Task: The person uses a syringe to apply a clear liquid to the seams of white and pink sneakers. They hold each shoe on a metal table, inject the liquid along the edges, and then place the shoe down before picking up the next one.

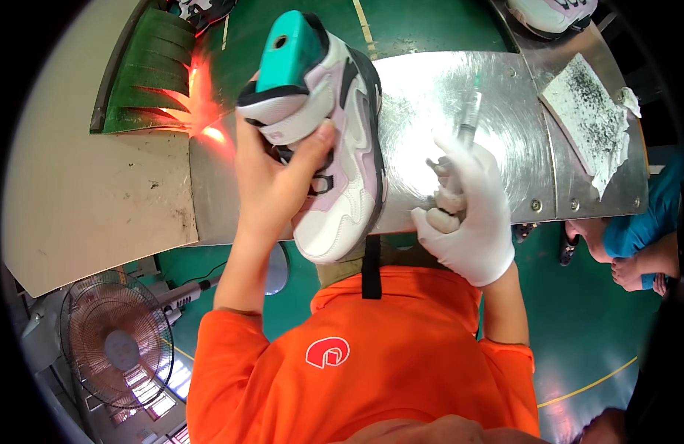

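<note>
Left hand (272,177), bare, clamped round a shoe (331,133), thumb pressed across its side, fingers hidden behind. Shoe white and pale pink with dark trim, held up off the worktop (460,96), a teal last (286,48) filling its opening, toe pointed down toward the body. Right hand (468,214), in a white glove, closed on a slim pen-like tool (469,118), grey, tip pointing away over the metal. Gloved hand just right of the shoe, near its toe end, not touching it. Worktop of scuffed, shiny sheet metal. At its right end, a white rag (590,122) speckled with black, lying flat. Second shoe (553,15) at the top edge, beyond the rag. Green ridged mat (146,70) at upper left, red glow beside it. Tan board (83,185) left of the metal. Fan (116,348) on the floor at lower left. Orange shirt (364,362) below the hands. Another person's arm in a teal sleeve (645,222) at the right rim.
</note>
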The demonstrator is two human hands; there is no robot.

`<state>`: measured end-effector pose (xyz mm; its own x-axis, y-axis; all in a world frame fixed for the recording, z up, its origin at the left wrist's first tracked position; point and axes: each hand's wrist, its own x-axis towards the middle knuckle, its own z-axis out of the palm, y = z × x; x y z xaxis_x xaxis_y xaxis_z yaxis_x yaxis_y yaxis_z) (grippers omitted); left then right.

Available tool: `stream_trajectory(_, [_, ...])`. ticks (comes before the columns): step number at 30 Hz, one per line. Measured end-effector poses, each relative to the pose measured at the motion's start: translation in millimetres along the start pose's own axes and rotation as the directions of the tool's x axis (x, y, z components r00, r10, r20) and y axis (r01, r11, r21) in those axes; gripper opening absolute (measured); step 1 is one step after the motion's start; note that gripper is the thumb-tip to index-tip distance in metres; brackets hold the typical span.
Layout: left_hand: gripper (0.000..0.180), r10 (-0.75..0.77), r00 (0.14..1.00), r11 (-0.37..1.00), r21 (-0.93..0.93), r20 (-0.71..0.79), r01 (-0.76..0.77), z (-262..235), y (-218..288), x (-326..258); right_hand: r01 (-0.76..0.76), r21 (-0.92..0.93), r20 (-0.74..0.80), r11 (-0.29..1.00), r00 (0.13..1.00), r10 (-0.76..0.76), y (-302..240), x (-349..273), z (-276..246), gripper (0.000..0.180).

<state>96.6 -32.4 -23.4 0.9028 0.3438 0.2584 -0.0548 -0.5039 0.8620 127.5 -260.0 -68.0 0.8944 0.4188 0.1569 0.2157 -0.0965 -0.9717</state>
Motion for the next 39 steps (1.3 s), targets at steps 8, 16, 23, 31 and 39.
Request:
stream_trajectory(8, [0.044,-0.113,0.973,0.979,-0.192,-0.200,0.074,-5,-11,-4,0.103,-0.301,0.155,0.948,0.986,-0.058,-8,9,10,0.052])
stream_trajectory(16, [0.046,-0.088,0.973,0.970,-0.240,-0.213,0.036,-8,-17,-2,0.152,-0.343,0.209,0.927,0.974,-0.082,-15,14,23,0.049])
stream_trajectory(23, [0.044,-0.088,0.980,0.976,-0.211,-0.177,0.050,-5,-12,-3,0.140,-0.446,0.222,0.884,0.974,-0.042,-21,19,27,0.051])
stream_trajectory(31, [0.050,-0.083,0.982,0.978,-0.203,-0.170,0.047,-2,-10,-3,0.141,-0.296,0.265,0.945,0.962,-0.061,-11,14,16,0.042])
stream_trajectory(39, [0.050,-0.077,0.988,0.976,-0.214,-0.133,0.047,-5,-7,-2,0.181,-0.132,0.108,0.975,0.980,-0.168,-1,12,9,0.031])
